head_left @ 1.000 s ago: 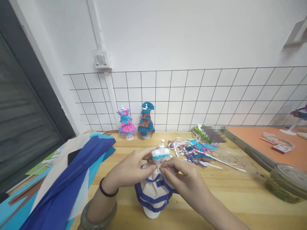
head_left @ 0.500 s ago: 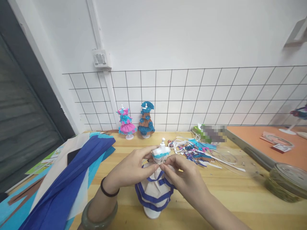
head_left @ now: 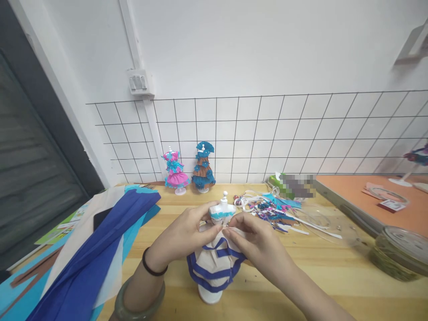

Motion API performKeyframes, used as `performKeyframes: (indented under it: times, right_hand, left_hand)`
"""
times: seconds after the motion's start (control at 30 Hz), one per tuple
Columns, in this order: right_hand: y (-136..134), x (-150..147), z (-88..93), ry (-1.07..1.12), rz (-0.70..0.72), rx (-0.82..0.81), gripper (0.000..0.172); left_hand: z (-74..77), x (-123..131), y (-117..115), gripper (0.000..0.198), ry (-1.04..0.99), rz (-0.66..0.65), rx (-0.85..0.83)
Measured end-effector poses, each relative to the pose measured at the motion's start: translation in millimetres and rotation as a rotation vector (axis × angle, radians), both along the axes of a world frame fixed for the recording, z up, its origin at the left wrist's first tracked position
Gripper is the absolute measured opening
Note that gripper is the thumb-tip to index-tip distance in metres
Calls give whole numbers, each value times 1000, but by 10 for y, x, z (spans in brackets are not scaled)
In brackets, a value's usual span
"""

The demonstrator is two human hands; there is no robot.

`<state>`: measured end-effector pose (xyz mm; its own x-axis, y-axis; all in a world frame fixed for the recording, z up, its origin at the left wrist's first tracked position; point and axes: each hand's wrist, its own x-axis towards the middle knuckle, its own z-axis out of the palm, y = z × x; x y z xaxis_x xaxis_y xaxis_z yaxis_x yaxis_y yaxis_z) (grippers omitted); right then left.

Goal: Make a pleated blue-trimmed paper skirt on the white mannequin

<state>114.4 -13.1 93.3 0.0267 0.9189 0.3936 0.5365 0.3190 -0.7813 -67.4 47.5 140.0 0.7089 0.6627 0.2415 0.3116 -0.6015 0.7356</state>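
A small white dress form (head_left: 223,206) stands upright on its round base in front of me. It wears a white paper dress (head_left: 214,263) with dark blue bands on the skirt and a light blue trim at the chest. My left hand (head_left: 192,229) is closed round the left side of the waist, its thumb at the front. At the front of the waist my right hand (head_left: 249,234) pinches the white paper between thumb and index finger. Both thumb tips nearly meet there. Fingers behind the form are hidden.
Folded blue, white and light blue crepe paper (head_left: 117,240) covers the left of the table. Two small dressed forms, one in a pink dress (head_left: 176,178) and one in a brown-and-teal dress (head_left: 203,171), stand at the back. Paper scraps (head_left: 270,207) and a ribbon roll (head_left: 401,252) lie right.
The dress form has turned and tilted slightly, with its top a little farther left. Both hands keep their hold at the waist.
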Motion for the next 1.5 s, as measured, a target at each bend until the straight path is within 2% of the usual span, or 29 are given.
performKeyframes:
  times: [0.1, 0.2, 0.27, 0.37, 0.53, 0.67, 0.8, 1.03, 1.17, 1.23, 1.33, 1.43, 1.5]
  right_hand:
    - [-5, 37, 25, -24, 20, 68, 7]
    - [-49, 39, 87, -136, 33, 327, 3]
    - [-90, 8, 137, -236, 55, 481, 8]
    - [-131, -68, 167, -388, 111, 561, 15]
    - [-99, -141, 73, -530, 66, 640, 18]
    - [-85, -159, 16, -619, 55, 730, 14]
    - [-118, -203, 10, -684, 95, 737, 24]
    - [-142, -227, 47, -697, 49, 782, 26]
    - [-149, -226, 62, -718, 95, 726, 30]
    - [-154, -214, 67, -700, 131, 697, 25]
    - [-149, -143, 97, -555, 163, 678, 13]
    - [-110, 2, 154, -312, 92, 621, 12]
    - [-68, 109, 188, -209, 38, 506, 8]
  left_hand:
    - [25, 8, -15, 31, -9, 8, -26]
    - [41, 28, -27, 26, -33, 76, -70]
    - [41, 45, -31, 26, -39, 130, -111]
    - [26, 72, -33, 28, -54, 161, -170]
    - [-23, 104, -27, 60, -70, 198, -236]
    - [-77, 118, -3, 71, -63, 242, -231]
    - [-107, 125, 14, 75, -92, 256, -236]
    - [-79, 116, 11, 69, -85, 259, -193]
    - [-50, 120, 0, 66, -89, 223, -155]
    - [-32, 113, -7, 64, -88, 213, -124]
    - [-15, 87, -13, 65, -97, 199, -98]
    - [-27, 66, -9, 68, -108, 155, -110]
    - [-46, 62, -3, 70, -105, 107, -118]
